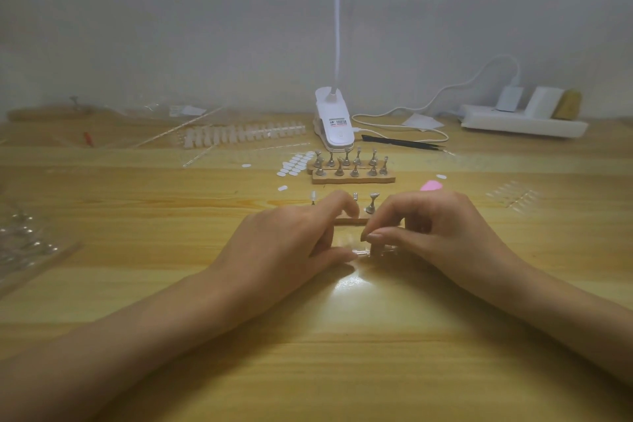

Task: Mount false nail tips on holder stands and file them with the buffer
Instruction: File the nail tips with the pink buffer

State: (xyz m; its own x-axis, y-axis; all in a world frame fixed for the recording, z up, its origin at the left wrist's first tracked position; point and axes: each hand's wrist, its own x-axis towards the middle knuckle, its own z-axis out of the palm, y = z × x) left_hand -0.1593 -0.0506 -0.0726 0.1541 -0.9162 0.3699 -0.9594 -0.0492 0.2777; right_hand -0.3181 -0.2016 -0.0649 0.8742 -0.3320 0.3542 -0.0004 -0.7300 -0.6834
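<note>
My left hand [294, 236] and my right hand [428, 226] meet at the table's middle, fingertips together on a small clear nail tip strip [363, 252]. Both pinch it; the piece is tiny and partly hidden. Just behind my fingers stands a wooden base [349, 220] with metal holder stands [371, 204], one at the left carrying a white tip [312, 197]. Farther back two more wooden bases [352, 178] carry several bare metal stands. A pink buffer [431, 186] lies behind my right hand.
A white clip lamp [334, 123] stands at the back centre, black tweezers [404, 142] beside it. White adhesive dots [296, 166] and a rack of nail tips [239, 134] lie back left. A power strip [524, 123] sits back right, clear packaging [24, 243] at left.
</note>
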